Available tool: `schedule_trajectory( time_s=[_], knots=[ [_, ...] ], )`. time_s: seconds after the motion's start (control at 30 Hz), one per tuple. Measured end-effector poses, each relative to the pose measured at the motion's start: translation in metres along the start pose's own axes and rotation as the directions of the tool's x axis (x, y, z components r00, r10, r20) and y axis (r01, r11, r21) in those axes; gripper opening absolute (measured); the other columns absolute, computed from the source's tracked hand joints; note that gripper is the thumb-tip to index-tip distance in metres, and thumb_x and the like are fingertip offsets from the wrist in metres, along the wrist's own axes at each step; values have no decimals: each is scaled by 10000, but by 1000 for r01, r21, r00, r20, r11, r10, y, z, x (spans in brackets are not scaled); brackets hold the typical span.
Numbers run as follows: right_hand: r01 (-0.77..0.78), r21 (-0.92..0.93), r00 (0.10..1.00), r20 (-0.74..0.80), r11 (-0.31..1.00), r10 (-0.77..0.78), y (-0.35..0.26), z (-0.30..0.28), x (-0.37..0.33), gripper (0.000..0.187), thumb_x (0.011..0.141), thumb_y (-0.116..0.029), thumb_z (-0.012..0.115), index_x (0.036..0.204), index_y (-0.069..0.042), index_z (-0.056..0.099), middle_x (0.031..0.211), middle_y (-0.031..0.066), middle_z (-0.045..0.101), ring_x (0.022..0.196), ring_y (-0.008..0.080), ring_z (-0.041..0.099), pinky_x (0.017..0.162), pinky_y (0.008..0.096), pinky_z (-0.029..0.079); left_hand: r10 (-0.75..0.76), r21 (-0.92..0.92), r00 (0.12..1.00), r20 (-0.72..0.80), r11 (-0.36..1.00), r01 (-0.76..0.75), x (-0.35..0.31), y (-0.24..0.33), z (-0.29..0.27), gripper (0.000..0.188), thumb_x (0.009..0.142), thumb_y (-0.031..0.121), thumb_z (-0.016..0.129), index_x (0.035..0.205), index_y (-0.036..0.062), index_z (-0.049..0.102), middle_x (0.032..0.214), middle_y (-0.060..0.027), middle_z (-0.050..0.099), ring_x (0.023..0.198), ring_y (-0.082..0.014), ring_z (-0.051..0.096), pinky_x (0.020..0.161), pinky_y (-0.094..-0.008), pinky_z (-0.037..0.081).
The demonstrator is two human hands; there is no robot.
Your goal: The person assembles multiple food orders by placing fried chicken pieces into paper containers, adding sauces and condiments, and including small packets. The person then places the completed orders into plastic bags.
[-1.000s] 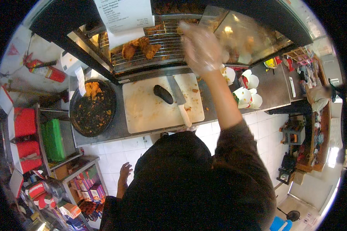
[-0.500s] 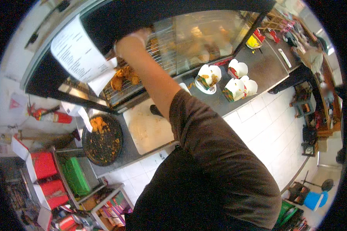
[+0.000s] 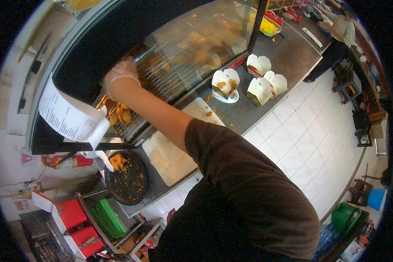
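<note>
White tiled floor (image 3: 310, 144) beside a dark worktop (image 3: 284, 56); pale wall (image 3: 13, 174) at left, possibly daylit, with red extinguisher (image 3: 67, 161).

Round pan (image 3: 127, 178) left of cutting board (image 3: 170, 157); open takeout boxes (image 3: 249, 83) to its right, fried pieces (image 3: 120, 114) on rack (image 3: 161, 83) behind.

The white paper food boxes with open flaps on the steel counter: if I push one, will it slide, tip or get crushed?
The white paper food boxes look thin-walled, so probably light and easy to dent when squeezed. Their flaps stand open and tall, so a push high up may tip one; low down it would likely slide on the smooth steel counter. One holds food, which may steady it.
</note>
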State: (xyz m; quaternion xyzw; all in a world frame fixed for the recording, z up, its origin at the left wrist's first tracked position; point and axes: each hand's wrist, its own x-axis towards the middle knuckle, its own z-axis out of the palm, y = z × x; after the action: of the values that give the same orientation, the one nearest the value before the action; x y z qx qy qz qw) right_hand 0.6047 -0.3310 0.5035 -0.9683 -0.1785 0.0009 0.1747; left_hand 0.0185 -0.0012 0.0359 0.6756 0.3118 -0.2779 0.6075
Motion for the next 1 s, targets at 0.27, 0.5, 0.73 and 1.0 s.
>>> schedule_trajectory(
  time_s=[0.27, 0.5, 0.73, 1.0],
  knots=[
    [179, 566, 757, -602, 805, 255, 139, 102, -148, 272, 806, -81, 727, 1076, -102, 696, 879, 104, 696, 758, 270, 679, 703, 401, 561, 46, -230, 999, 14, 972, -41, 5, -8, 8, 568, 1007, 217, 667, 1491, 40, 427, 1276, -188, 653, 1095, -268, 671, 915, -383, 561],
    [-325, 628, 675, -370, 707, 639, 326, 100, -188, 429, 881, -346, 711, 1217, -80, 684, 1138, 191, 703, 1060, 343, 683, 912, 426, 540, -20, 155, 1000, 2, 988, 19, -4, -25, 15, 535, 1010, 266, 646, 1480, 96, 453, 1256, -145, 667, 1048, -256, 683, 853, -373, 535],
    [-500, -130, 842, 157, 856, 516, 435, 153, -165, 434, 955, -381, 596, 1185, -27, 697, 1221, 222, 690, 1106, 372, 675, 966, 461, 527, -78, 141, 997, -18, 987, 80, -3, -10, 9, 506, 1013, 315, 625, 1468, 151, 479, 1236, -103, 681, 1000, -244, 694, 791, -363, 509],
    [-460, -34, 882, -130, 887, 452, 452, 149, -215, 357, 976, -339, 571, 1076, -32, 722, 1019, 216, 728, 993, 395, 688, 890, 482, 536, 0, -46, 999, -37, 999, -2, 32, 57, 45, 510, 1002, 357, 613, 1462, 169, 496, 1249, -78, 688, 982, -236, 701, 777, -409, 494]
  ],
)
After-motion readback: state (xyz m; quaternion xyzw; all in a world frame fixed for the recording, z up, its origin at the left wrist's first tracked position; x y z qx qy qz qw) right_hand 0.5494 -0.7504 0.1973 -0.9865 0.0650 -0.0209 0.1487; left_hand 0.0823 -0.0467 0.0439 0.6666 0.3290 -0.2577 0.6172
